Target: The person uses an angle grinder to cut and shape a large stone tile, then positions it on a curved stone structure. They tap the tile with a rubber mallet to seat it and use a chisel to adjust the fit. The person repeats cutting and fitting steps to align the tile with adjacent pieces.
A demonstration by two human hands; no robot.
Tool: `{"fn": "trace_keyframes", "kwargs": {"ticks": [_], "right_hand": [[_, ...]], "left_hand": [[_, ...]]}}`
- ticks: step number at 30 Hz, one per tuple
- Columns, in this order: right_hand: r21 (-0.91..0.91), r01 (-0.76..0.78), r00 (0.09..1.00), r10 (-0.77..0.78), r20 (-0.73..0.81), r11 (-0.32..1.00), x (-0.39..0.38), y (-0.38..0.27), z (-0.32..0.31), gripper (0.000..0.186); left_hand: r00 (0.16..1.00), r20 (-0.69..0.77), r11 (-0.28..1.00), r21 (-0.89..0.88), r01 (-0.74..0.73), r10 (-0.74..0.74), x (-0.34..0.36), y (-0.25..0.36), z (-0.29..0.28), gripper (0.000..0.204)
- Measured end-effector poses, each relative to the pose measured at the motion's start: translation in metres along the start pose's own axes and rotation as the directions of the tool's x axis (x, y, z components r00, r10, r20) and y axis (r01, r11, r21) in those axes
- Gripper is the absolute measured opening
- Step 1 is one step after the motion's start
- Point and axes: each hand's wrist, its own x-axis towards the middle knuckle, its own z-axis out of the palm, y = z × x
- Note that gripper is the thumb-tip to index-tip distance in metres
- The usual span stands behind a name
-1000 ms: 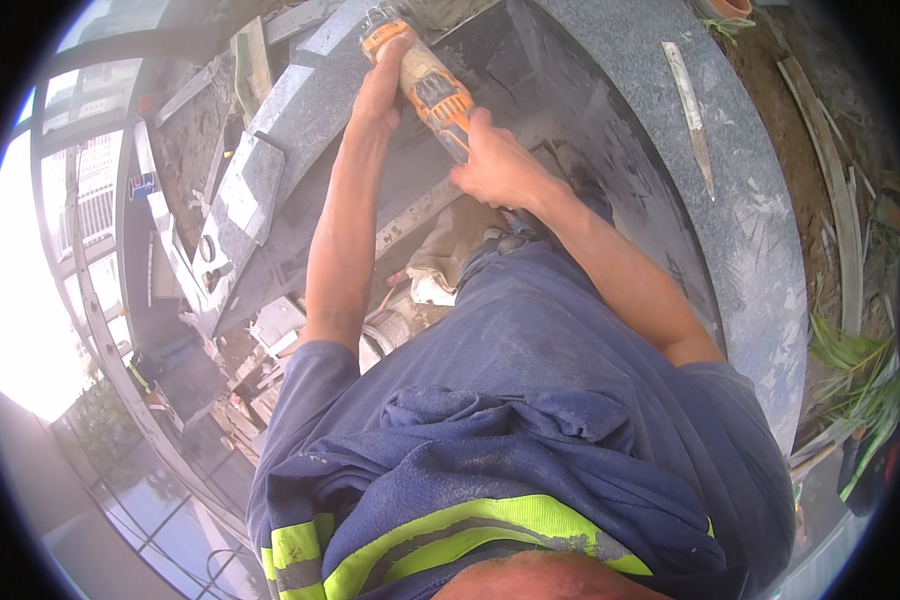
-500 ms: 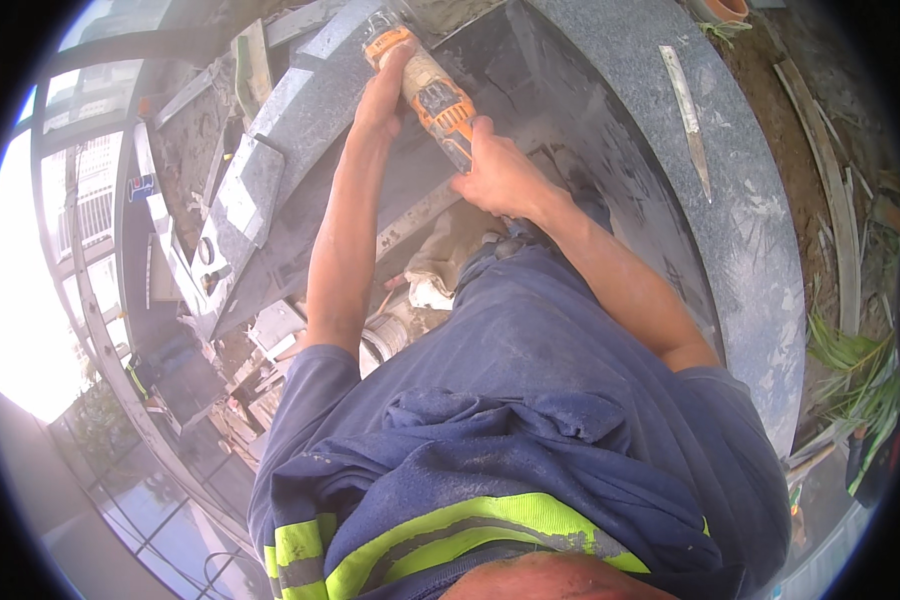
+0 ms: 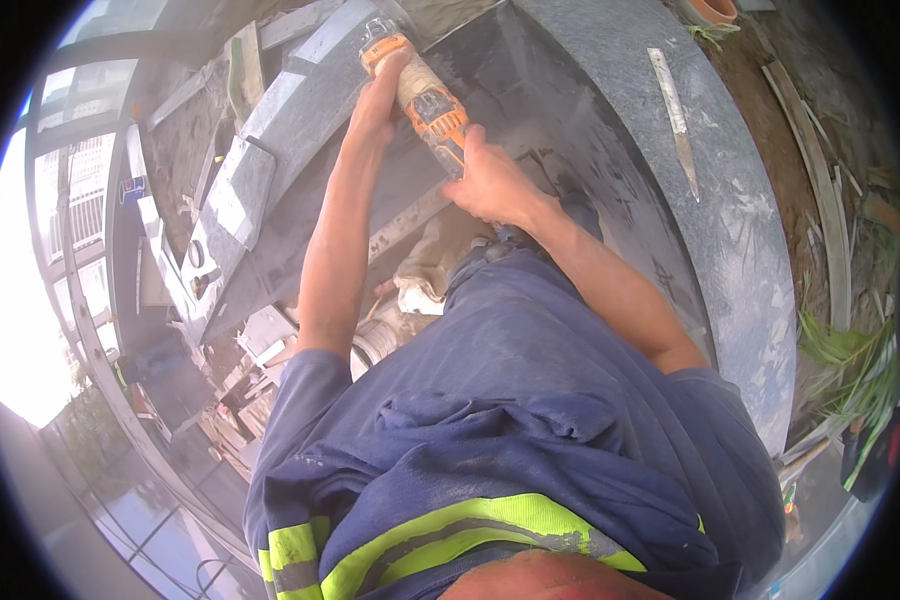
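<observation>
An orange and black angle grinder (image 3: 434, 108) is held out at the far end of my reach, its head pointing away and to the left over grey stone slabs. Around its front end, near the orange collar, my left hand (image 3: 380, 92) is closed. My right hand (image 3: 494, 180) grips the rear handle. Pale wrapping covers part of the grinder's body. Its disc is hidden, and whether it touches the left stone slab (image 3: 305, 118) I cannot tell. Dusty haze hangs around the tool.
A curved grey stone slab (image 3: 735, 240) runs along the right, with a thin pale pointed strip (image 3: 675, 118) lying on it. Beyond are wooden planks (image 3: 820, 190), soil and green leaves (image 3: 855, 365). Broken scraps (image 3: 245, 405) lie lower left, and an orange pot (image 3: 712, 10) stands far right.
The view has shifted slightly, so the surroundings sit a little further left. Both hands keep their grip on the grinder, with hardly any movement along the slab.
</observation>
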Motion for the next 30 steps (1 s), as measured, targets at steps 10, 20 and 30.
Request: {"fn": "trace_keyframes", "kwargs": {"ticks": [10,20,30], "right_hand": [[-0.069,-0.046,0.998,0.049,0.047,0.997,-0.001,-0.013,-0.010,0.061],[-0.219,0.261,0.965,-0.262,0.027,0.940,0.033,-0.050,-0.007,0.075],[0.201,-0.029,0.722,-0.119,0.681,0.979,0.081,-0.058,-0.008,0.066]], "left_hand": [[1.000,-0.010,0.999,-0.034,0.012,-0.012,0.029,-0.025,-0.024,0.067],[0.987,-0.079,0.915,-0.369,-0.161,0.142,-0.047,0.082,-0.007,0.062],[0.885,-0.422,0.589,-0.672,-0.450,0.195,-0.078,0.007,-0.062,0.049]]}}
